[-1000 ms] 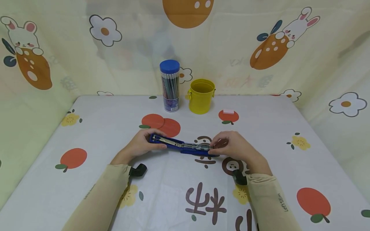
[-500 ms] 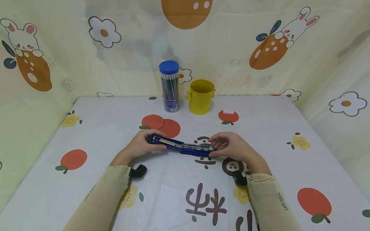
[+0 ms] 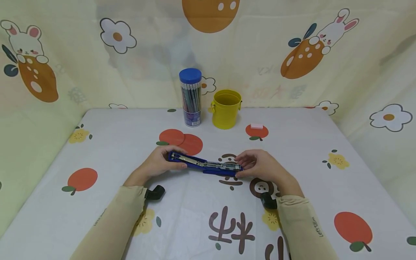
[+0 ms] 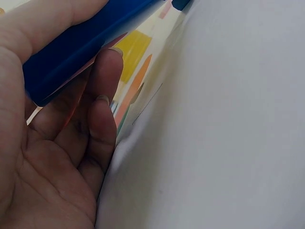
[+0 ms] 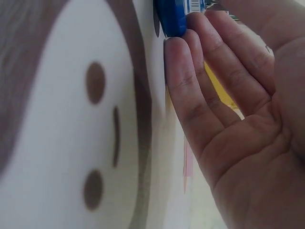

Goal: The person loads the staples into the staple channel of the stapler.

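Note:
A blue stapler [image 3: 208, 164] is swung open nearly flat, its metal channel facing up, between my two hands in the head view. My left hand [image 3: 164, 159] grips its left end, thumb along the near side and fingers behind. In the left wrist view, the blue casing [image 4: 86, 45] lies under the thumb while the lower fingers curl loosely below it. Thumb and fingers of my right hand [image 3: 260, 164] hold the stapler's right end from either side. Fingertips [image 5: 178, 52] meet that blue end in the right wrist view, where the thumb's contact is hidden.
Behind the stapler stand a clear tub of pencils [image 3: 191, 97] with a blue lid and a yellow bucket [image 3: 226, 112]. A small pink block [image 3: 256, 126] lies right of them. Patterned cloth covers the table [image 3: 182, 224]; curtains [image 3: 156, 43] rise behind and beside it.
My right fingers have drawn back slightly from over the stapler's right end, so more of its metal tip shows. My left hand and the stapler have stayed almost still.

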Demonstrator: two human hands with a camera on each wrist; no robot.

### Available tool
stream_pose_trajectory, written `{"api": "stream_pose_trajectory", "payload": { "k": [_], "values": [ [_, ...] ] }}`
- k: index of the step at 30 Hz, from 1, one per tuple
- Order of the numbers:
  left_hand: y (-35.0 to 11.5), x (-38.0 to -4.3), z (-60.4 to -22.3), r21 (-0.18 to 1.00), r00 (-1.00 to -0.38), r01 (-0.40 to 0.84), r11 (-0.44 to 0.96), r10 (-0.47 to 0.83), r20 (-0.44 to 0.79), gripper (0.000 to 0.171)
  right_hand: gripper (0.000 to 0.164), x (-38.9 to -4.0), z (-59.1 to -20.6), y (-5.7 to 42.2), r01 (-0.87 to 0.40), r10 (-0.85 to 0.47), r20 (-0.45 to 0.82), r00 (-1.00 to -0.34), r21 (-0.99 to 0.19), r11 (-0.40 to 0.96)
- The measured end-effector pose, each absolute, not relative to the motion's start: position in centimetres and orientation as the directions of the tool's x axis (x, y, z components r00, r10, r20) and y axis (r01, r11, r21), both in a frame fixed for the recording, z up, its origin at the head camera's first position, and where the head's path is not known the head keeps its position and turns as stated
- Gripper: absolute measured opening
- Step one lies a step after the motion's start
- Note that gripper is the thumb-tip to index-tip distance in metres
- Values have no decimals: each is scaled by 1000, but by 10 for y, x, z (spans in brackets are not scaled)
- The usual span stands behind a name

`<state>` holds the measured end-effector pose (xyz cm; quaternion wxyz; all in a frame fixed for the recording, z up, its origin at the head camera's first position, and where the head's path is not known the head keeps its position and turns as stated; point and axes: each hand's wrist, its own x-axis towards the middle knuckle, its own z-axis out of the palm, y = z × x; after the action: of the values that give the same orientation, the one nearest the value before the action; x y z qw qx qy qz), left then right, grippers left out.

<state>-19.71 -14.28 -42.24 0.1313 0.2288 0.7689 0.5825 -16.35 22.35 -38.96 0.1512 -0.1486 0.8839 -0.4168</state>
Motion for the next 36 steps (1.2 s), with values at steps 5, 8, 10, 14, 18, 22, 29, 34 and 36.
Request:
{"api": "stream_pose_trajectory", "payload": {
  "k": [5, 8, 10, 14, 18, 22, 29, 34, 36],
  "values": [
    [-142, -197, -422, 954, -863, 194, 228, 502, 55, 44, 43, -163, -390, 222, -109, -363, -171, -916, -764, 636],
    [-142, -197, -421, 953, -864, 190, 235, 502, 48, 45, 43, -163, -390, 222, -85, -344, -187, -920, -762, 642],
    [-141, -197, -421, 952, -866, 188, 243, 498, 44, 45, 43, -163, -390, 222, -83, -343, -190, -920, -761, 643],
    [-140, -196, -419, 946, -878, 177, 271, 478, 27, 44, 42, -163, -390, 222, -67, -329, -201, -923, -756, 651],
    [-139, -196, -416, 940, -889, 174, 293, 457, 22, 42, 41, -162, -390, 222, -53, -320, -215, -923, -752, 657],
    [-136, -195, -410, 939, -890, 191, 287, 455, 42, 44, 40, -163, -390, 221, -50, -323, -220, -921, -754, 655],
    [-129, -191, -397, 944, -876, 224, 243, 474, 85, 48, 40, -163, -391, 222, -56, -334, -211, -919, -766, 641],
    [-122, -190, -392, 931, -862, 283, 230, 487, 141, 50, 50, -163, -391, 223, -54, -338, -210, -918, -776, 628],
    [-119, -190, -389, 929, -858, 298, 220, 489, 159, 51, 54, -163, -391, 224, -49, -337, -211, -918, -781, 623]
  ]
}}
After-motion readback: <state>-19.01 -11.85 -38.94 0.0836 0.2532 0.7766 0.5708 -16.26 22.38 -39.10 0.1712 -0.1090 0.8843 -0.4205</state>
